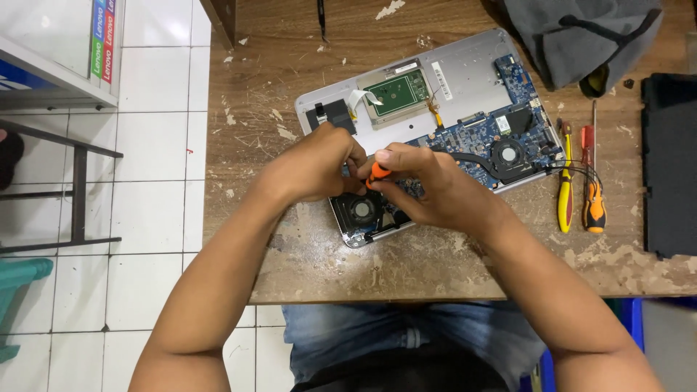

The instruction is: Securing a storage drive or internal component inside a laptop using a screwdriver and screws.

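Note:
An opened silver laptop (465, 80) lies bottom-up on a worn wooden table (312, 254), showing its blue circuit board (472, 138), two black fans and a green touchpad board. My right hand (428, 185) grips a small screwdriver with an orange handle (377, 173), held upright over the board near the front-left fan (361, 210). My left hand (316, 163) rests next to it, fingers curled at the screwdriver's tip area. The tip itself is hidden by my fingers.
Two more screwdrivers, one yellow (565, 196) and one orange (593, 203), lie right of the laptop. A grey bag (581, 36) sits at the back right, a black panel (668, 160) at the far right. White tiled floor and a metal stand are on the left.

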